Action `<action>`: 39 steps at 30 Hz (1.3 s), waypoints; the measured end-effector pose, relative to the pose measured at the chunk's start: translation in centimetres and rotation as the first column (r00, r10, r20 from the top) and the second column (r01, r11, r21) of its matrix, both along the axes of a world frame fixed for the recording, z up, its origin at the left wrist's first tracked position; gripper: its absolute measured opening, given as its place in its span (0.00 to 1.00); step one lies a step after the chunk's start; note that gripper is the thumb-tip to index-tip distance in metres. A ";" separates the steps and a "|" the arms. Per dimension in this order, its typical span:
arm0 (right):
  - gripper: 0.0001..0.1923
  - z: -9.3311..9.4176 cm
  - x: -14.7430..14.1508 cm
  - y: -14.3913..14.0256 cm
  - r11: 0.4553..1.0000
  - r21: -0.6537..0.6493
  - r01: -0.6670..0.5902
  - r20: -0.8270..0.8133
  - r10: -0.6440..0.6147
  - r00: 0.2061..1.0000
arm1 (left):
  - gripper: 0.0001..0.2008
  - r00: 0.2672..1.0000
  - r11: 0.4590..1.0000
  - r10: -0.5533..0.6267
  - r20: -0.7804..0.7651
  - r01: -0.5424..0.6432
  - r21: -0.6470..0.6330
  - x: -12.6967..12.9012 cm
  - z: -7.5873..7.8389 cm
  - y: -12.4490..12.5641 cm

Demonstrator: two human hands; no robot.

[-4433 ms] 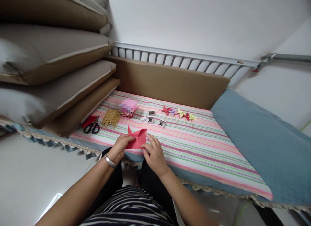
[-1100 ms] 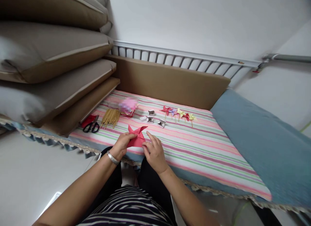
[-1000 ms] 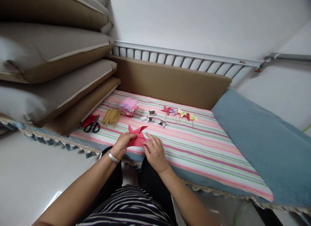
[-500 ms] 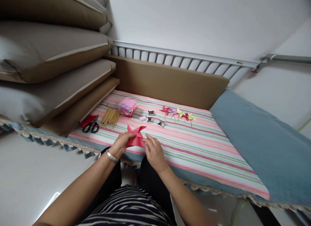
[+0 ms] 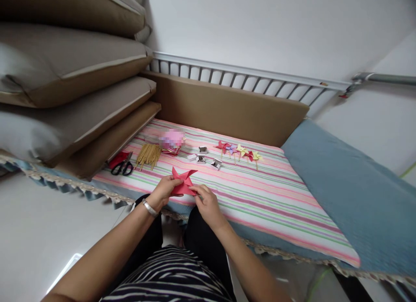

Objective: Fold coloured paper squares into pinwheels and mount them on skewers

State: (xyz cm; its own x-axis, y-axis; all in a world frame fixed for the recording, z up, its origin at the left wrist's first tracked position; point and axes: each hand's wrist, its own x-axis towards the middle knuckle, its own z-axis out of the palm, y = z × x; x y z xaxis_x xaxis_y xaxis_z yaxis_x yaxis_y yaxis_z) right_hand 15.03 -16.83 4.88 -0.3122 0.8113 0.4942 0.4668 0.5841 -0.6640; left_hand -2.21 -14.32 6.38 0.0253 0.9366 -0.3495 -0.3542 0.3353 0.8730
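A red paper pinwheel (image 5: 186, 184), without a stick, is held over the near edge of the striped cloth. My left hand (image 5: 165, 189) pinches it from the left, thumb pressed on its middle. From the right, my right hand (image 5: 206, 201) has its fingertips closed on the lower right corner of the paper. Part of the pinwheel's underside is hidden by my fingers. Beyond my hands lie several small boxes (image 5: 200, 159), some of them open with dark contents too small to name.
A bundle of thin sticks (image 5: 148, 156), black-handled scissors (image 5: 122, 167) and a stack of coloured paper (image 5: 172, 139) lie to the left. Several finished pinwheels on sticks (image 5: 240, 151) lie at the back right. Large cushions (image 5: 74, 85) are piled at the left.
My right hand's fingers have come down and closed on the pinwheel's lower right corner; before, the index finger was raised. My left hand keeps its hold.
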 end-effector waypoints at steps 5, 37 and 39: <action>0.11 0.4 0.4 0.2 0.995 0.077 0.061 -0.001 -0.062 0.998 | 0.08 1.000 1.000 0.007 -0.021 -0.007 0.008 0.2 0.1 0.0; 0.04 2.4 -1.5 1.2 0.977 -0.010 0.214 0.076 -0.213 0.974 | 0.06 0.965 0.981 -0.191 0.178 0.182 0.066 0.7 1.1 -1.1; 0.04 2.3 -1.5 1.2 0.975 -0.012 0.220 0.091 -0.218 0.972 | 0.06 0.962 0.979 -0.200 0.185 0.190 0.074 0.8 1.1 -1.2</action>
